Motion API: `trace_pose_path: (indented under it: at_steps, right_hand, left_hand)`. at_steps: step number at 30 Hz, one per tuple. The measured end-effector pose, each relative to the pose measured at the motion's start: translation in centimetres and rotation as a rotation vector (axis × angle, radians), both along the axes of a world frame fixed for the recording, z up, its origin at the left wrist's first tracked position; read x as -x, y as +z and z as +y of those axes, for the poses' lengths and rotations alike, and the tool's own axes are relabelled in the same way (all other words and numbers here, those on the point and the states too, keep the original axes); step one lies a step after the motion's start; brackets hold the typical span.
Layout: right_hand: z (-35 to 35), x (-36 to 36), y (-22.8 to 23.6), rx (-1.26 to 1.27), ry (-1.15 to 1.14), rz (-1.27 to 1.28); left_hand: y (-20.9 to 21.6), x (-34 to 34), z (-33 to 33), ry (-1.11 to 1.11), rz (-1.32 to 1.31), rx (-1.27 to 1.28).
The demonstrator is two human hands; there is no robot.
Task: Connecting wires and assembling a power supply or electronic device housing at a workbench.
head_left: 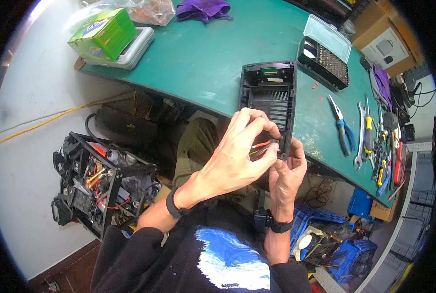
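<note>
A long black plastic housing with slotted vents and a small green board at its far end lies over the table's front edge, its open side up. My left hand is closed at its near end, thumb and forefinger pinching a few thin wires, red, yellow and dark. Where the wires lead is hidden by the fingers. My right hand grips the housing's near end from below and the right, its fingers partly hidden behind the housing.
Right of the housing are a bit case with its lid up, blue-handled pliers, a wrench and several screwdrivers. A green box sits on a grey case. Below stand a tool-filled black frame and blue crates.
</note>
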State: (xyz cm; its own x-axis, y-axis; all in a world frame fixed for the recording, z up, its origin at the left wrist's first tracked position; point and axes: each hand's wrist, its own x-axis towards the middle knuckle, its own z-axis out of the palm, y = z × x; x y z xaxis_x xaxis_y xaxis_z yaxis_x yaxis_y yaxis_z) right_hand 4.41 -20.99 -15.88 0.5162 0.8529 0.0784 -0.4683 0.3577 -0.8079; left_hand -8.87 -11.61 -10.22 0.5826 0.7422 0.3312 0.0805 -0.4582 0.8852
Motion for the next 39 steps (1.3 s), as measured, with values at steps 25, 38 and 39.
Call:
trace_pose_path:
  at_steps: [25,38,39]
  right_hand:
    - [-0.2,-0.2,-0.3,0.005,-0.013,0.007]
    - [-0.2,-0.4,-0.6,0.002,-0.007,-0.002]
    - [-0.1,-0.4,-0.6,-0.003,-0.012,-0.007]
  left_hand:
    - [-0.5,-0.1,-0.2,0.003,-0.015,-0.017]
    - [-0.2,0.1,-0.1,-0.018,-0.009,0.003]
    - [-0.2,0.1,-0.1,-0.017,-0.009,0.002]
